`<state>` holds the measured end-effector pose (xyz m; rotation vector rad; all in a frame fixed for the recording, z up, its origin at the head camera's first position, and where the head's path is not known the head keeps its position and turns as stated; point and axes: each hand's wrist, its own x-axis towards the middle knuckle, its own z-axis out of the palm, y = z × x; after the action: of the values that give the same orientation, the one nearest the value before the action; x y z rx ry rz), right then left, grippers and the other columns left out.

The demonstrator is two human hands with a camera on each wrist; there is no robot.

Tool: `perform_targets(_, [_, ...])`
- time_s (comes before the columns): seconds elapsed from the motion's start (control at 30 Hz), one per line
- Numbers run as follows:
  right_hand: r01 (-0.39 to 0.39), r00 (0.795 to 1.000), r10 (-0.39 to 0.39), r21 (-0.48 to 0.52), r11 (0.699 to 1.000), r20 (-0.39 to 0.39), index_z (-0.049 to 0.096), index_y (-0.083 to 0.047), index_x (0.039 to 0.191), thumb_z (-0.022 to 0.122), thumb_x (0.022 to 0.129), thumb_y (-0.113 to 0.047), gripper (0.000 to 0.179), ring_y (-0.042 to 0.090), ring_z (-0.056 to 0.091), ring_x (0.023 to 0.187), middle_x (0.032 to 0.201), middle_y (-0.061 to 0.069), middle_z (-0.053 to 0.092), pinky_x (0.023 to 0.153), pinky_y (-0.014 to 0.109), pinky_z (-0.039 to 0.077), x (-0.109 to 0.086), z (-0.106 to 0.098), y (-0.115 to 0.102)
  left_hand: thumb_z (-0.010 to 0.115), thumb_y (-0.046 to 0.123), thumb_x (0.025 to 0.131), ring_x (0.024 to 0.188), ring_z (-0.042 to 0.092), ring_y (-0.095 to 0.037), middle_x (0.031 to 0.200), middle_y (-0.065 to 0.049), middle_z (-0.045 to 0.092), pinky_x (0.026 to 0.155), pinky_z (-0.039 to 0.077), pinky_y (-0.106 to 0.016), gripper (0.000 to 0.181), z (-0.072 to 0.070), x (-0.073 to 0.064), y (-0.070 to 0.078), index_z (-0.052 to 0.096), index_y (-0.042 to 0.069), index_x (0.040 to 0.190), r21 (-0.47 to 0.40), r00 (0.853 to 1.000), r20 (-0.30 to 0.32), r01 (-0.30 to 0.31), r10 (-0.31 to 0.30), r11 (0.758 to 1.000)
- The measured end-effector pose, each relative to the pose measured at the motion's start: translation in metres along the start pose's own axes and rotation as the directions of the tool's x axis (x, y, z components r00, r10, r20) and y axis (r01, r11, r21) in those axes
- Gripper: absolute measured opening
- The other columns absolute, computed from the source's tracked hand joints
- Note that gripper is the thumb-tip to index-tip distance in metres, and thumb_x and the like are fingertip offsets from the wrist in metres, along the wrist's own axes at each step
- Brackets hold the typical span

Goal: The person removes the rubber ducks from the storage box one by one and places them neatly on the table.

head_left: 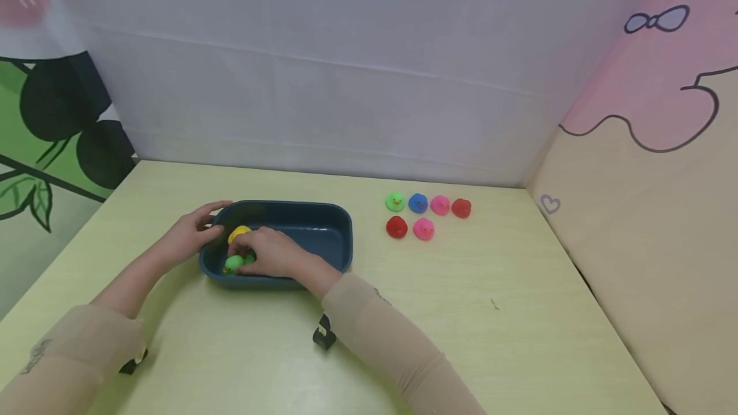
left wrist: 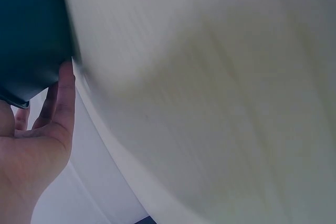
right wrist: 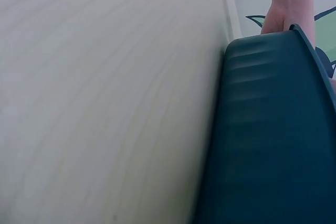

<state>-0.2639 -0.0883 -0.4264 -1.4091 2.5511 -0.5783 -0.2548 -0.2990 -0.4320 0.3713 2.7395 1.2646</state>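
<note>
A dark blue rectangular basin (head_left: 323, 210) sits on the table with a yellow rubber duck (head_left: 239, 233) and a green rubber duck (head_left: 233, 264) at its left end. My left hand (head_left: 187, 235) holds the basin's left end, thumb at the rim; in the left wrist view, fingers (left wrist: 65, 98) lie along its outer wall. Reaching over the near rim, my right hand (head_left: 273, 253) is down among the ducks, fingers bent. Part of another green toy shows under it, but whether the fingers pinch it is hidden. In the right wrist view only the basin's outer side (right wrist: 273, 129) and the left hand show.
Right of the basin, several small ducks stand in two rows: green (head_left: 394, 202), blue (head_left: 418, 203), pink (head_left: 441, 205) and red (head_left: 461, 208) behind, red (head_left: 396, 227) and pink (head_left: 423, 229) in front. A pale cloth wall (head_left: 346, 82) rises behind the table.
</note>
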Motion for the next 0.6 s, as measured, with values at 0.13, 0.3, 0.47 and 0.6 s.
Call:
perform_targets(0.13, [-0.003, 1.000, 0.003, -0.021, 1.000, -0.006, 0.065, -0.024, 0.107, 0.069, 0.086, -0.028, 0.022, -0.007, 0.053, 0.080, 0.089, -0.019, 0.061, 0.076, 0.007, 0.039, -0.003, -0.002, -0.001, 0.045, 0.015, 0.098, 0.100, 0.049, -0.036, 0.132, -0.034, 0.042, 0.063, 0.044, -0.025, 0.054, 0.000, 0.000, -0.003, 0.027, 0.007, 0.148, 0.003, 1.000, 0.003, 0.000, 0.000, 1.000])
perform_targets(0.3, [-0.033, 0.999, 0.032, -0.047, 0.998, -0.017, 0.065, -0.023, 0.111, 0.068, 0.086, -0.028, 0.025, -0.003, 0.053, 0.085, 0.094, -0.018, 0.062, 0.078, 0.008, 0.039, -0.009, -0.006, 0.000, 0.046, 0.016, 0.098, 0.103, 0.048, -0.037, 0.134, -0.033, 0.041, 0.064, 0.044, -0.025, 0.054, 0.000, 0.000, -0.005, 0.026, 0.008, 0.148, 0.008, 1.000, 0.011, 0.015, -0.015, 1.000])
perform_targets(0.47, [-0.072, 0.997, 0.072, -0.032, 0.997, -0.006, 0.064, -0.023, 0.116, 0.069, 0.086, -0.029, 0.031, 0.001, 0.049, 0.091, 0.103, -0.017, 0.061, 0.083, 0.011, 0.038, -0.017, -0.013, 0.005, 0.045, 0.019, 0.099, 0.107, 0.048, -0.041, 0.138, -0.034, 0.037, 0.064, 0.044, -0.026, 0.055, 0.000, 0.001, -0.004, 0.024, 0.010, 0.149, 0.009, 0.999, 0.023, 0.040, -0.040, 0.999])
perform_targets(0.6, [-0.073, 0.997, 0.073, 0.005, 0.997, -0.003, 0.064, -0.023, 0.114, 0.068, 0.086, -0.027, 0.029, 0.002, 0.049, 0.089, 0.100, -0.017, 0.060, 0.080, 0.010, 0.038, -0.025, -0.022, 0.008, 0.044, 0.017, 0.099, 0.102, 0.047, -0.038, 0.136, -0.034, 0.037, 0.061, 0.043, -0.027, 0.056, 0.000, 0.001, -0.002, 0.023, 0.009, 0.150, -0.002, 0.999, 0.028, 0.045, -0.045, 0.999])
